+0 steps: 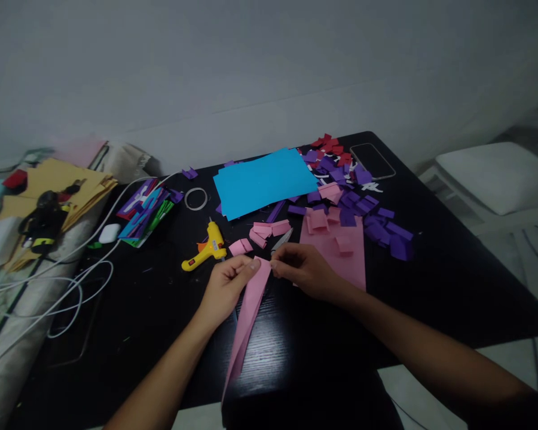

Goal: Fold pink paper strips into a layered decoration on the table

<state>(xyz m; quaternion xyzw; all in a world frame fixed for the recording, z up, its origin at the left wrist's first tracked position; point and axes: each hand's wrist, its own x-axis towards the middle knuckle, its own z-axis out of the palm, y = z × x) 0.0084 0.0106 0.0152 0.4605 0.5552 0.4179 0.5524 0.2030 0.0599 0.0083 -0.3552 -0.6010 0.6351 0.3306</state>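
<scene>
A long folded strip of pink paper (251, 304) hangs down toward the front edge of the table. My left hand (226, 283) pinches its upper end between thumb and fingers. At the strip's top right corner, my right hand (307, 269) has its thumb and fingertips closed on the paper edge. Just beyond the right fingertips, a pair of scissors (282, 240) shows its blades; its handles are hidden. Small folded pink pieces (269, 229) lie beyond both hands. Left of them rests a yellow glue gun (208, 246). Under my right forearm lies a pink sheet (336, 263).
Blue sheets (264, 182) lie at the back of the black table. Purple pieces (392, 236), red pieces (329, 146) and a phone (372, 161) are at the right. A tape ring (196, 199), coloured scraps (147, 212) and white cables (78, 292) are at the left.
</scene>
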